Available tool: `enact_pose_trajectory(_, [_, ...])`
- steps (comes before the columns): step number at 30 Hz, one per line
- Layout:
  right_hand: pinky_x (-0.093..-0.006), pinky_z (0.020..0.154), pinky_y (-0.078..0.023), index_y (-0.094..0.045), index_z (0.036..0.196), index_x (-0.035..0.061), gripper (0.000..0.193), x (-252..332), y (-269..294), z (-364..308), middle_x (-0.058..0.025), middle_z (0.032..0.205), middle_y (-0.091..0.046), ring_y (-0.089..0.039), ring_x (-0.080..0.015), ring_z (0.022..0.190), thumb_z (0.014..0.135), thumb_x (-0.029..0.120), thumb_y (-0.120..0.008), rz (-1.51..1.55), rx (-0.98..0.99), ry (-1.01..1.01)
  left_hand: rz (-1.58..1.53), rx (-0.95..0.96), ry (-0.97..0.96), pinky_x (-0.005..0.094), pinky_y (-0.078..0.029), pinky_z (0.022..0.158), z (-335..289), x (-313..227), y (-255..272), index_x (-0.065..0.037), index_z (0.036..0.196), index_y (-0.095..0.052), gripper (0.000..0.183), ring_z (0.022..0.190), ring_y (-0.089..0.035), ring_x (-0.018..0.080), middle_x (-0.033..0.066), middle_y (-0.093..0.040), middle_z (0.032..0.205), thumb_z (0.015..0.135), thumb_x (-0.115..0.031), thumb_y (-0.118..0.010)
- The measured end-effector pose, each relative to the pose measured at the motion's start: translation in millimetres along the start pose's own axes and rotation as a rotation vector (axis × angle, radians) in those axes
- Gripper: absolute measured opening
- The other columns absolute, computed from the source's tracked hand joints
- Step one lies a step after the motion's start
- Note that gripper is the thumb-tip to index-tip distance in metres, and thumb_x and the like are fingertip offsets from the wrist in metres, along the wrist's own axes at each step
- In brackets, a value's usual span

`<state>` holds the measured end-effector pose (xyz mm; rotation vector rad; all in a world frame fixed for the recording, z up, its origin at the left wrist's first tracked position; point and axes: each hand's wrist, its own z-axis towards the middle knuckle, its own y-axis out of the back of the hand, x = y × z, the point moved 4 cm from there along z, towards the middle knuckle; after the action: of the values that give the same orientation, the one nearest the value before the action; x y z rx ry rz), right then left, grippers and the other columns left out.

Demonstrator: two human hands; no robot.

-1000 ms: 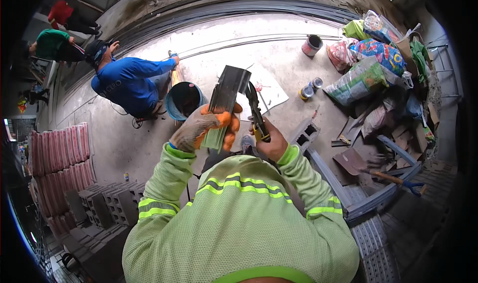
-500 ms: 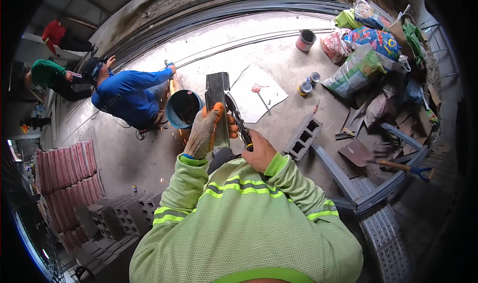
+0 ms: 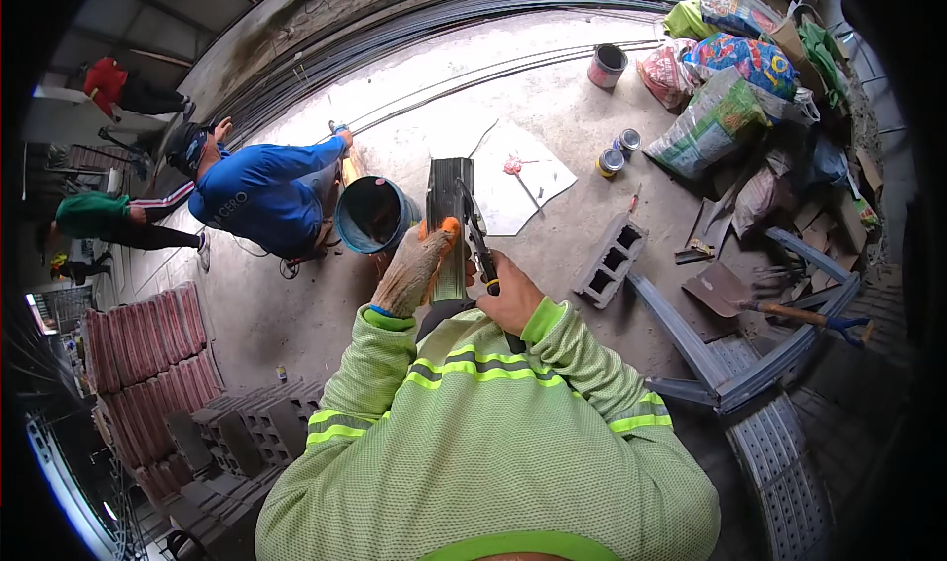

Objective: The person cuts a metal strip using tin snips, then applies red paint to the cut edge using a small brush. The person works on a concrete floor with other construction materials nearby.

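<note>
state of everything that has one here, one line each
left hand, gloved, gripping
dark metal strip, held in left hand
right hand, bare, gripping
snips, held in right hand, alongside strip; jaw opening unclear
blue bucket, standing, open-topped
reddish bucket, standing, open-topped
white sheet, spread on floor
hollow block, on floor
shovel, lying down
</note>
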<state>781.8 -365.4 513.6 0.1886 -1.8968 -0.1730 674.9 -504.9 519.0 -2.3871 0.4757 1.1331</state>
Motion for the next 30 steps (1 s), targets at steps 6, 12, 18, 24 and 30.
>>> enact_pose_trajectory(6, [-0.0398, 0.083, -0.048, -0.052, 0.116, -0.0036, 0.043, -5.3, -6.6, -3.7, -0.0187, 0.096, -0.061, -0.060, -0.0306, 0.088, 0.077, 0.011, -0.061, 0.048, -0.005, -0.049, 0.102, 0.022, 0.044, 0.0350, -0.058, 0.056, -7.4, -13.1, -10.8, -0.005, 0.104, -0.054, 0.031, 0.065, -0.067, 0.0202, 0.0088, -0.064, 0.082, 0.093, -0.031, -0.064])
enact_pose_trajectory(12, [-0.0410, 0.081, -0.049, -0.054, 0.116, 0.0005, 0.041, -26.0, -12.8, -1.4, -0.0179, 0.095, -0.064, -0.062, -0.0330, 0.087, 0.079, 0.017, -0.065, 0.076, -0.125, -0.117, 0.135, 0.021, -0.018, 0.0323, -0.056, 0.054, -0.1, -15.4, -24.5, -0.004, 0.100, -0.055, 0.019, 0.062, -0.065, 0.0191, 0.0079, -0.063, 0.079, 0.094, -0.022, -0.057])
enact_pose_trajectory(18, [-0.0427, 0.082, -0.051, -0.057, 0.112, 0.0023, 0.041, -35.2, -14.9, 10.6, -0.0195, 0.094, -0.068, -0.066, -0.0374, 0.089, 0.081, 0.026, -0.070, 0.113, -0.233, -0.073, 0.155, 0.014, -0.028, 0.0312, -0.056, 0.055, 21.5, -5.2, -12.1, -0.003, 0.098, -0.057, 0.024, 0.063, -0.066, 0.0163, 0.0064, -0.063, 0.078, 0.093, -0.026, -0.059])
enact_pose_trajectory(24, [-0.0428, 0.083, -0.051, -0.055, 0.114, 0.0012, 0.044, -36.8, -25.1, 12.5, -0.0206, 0.100, -0.067, -0.066, -0.0372, 0.093, 0.081, 0.026, -0.071, 0.173, -0.239, -0.017, 0.058, 0.053, 0.064, 0.0313, -0.057, 0.057, 19.0, -4.8, -9.2, -0.002, 0.101, -0.058, 0.025, 0.066, -0.066, 0.0168, 0.0073, -0.064, 0.082, 0.092, -0.026, -0.060])
enact_pose_trajectory(30, [-0.0424, 0.084, -0.050, -0.048, 0.119, 0.0022, 0.045, -35.1, -25.7, 4.4, -0.0201, 0.100, -0.067, -0.065, -0.0377, 0.095, 0.082, 0.018, -0.066, 0.211, -0.187, -0.113, 0.055, 0.075, 0.038, 0.0349, -0.058, 0.057, 11.7, 3.5, -4.5, -0.003, 0.100, -0.060, 0.028, 0.064, -0.067, 0.0211, 0.0092, -0.066, 0.081, 0.090, -0.029, -0.064])
